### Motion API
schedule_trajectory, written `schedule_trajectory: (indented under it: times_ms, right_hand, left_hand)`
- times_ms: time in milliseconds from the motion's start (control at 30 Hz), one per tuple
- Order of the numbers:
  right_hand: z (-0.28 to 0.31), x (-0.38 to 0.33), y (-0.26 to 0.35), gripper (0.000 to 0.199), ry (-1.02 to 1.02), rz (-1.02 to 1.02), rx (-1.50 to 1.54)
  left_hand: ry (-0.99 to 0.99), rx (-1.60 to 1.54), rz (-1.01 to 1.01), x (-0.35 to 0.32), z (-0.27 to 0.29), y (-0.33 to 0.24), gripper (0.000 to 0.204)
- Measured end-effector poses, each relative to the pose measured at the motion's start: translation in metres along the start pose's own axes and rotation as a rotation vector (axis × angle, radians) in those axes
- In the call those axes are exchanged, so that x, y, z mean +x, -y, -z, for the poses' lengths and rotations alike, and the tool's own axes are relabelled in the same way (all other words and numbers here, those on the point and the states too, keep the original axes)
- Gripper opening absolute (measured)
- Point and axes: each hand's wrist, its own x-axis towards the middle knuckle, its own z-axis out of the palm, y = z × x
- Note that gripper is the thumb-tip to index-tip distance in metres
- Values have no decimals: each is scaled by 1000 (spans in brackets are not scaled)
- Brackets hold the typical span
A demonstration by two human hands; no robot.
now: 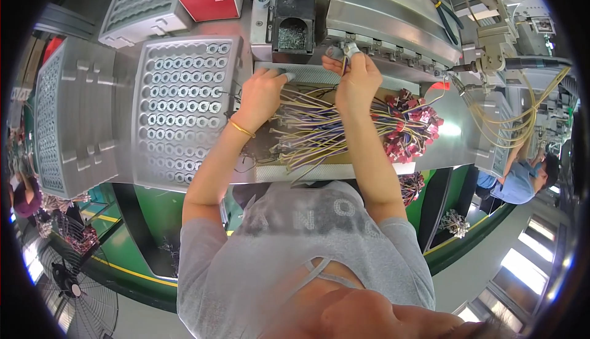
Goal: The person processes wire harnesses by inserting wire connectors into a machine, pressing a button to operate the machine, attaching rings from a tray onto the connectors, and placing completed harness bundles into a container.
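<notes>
My right hand (356, 84) is raised to the front edge of a metal machine (387, 13), fingers pinched around a thin wire (345, 64) with a yellow strand. Pale covers sit on some of its fingertips. Lower and to the left, my left hand (261, 96) has its fingers closed, with grey covers at the tips; what they hold, if anything, is hidden. Between and below both hands lies a bundle of yellow, purple and dark wires (313, 133). Red connectors (415, 124) cluster at its right end.
A grey tray (138, 93) of ring-shaped metal parts lies at left, beside stacked trays (92, 118). A black box (294, 7) with metal bits stands behind my hands. Pliers (444, 16) rest on the machine. Yellowish cables (522, 124) loop at right, near another person (519, 182).
</notes>
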Motion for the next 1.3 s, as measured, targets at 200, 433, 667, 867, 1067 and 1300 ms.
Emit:
schedule_trajectory:
  times_ms: [200,433,667,867,1067,1300]
  right_hand:
    - [34,-15,42,17,311,751,-1055]
    - [30,-31,-10,13,775,620,-1029]
    - [41,-26,10,11,775,176,-1050]
    - [54,-37,43,13,692,23,-774]
    - [48,-36,37,8,646,93,-898]
    - [35,-37,27,8,716,173,-863]
  left_hand:
    - [91,304,16,-11,3,9,20]
    - [-197,-66,-38,-2,32,-13,20]
    - [-349,-196,27,-8,55,-2,18]
    - [-424,889,470,-8,21,125,29]
    - [-516,-78,480,-11,35,129,33]
    - [-191,-1364,615,-28,54,-34,34]
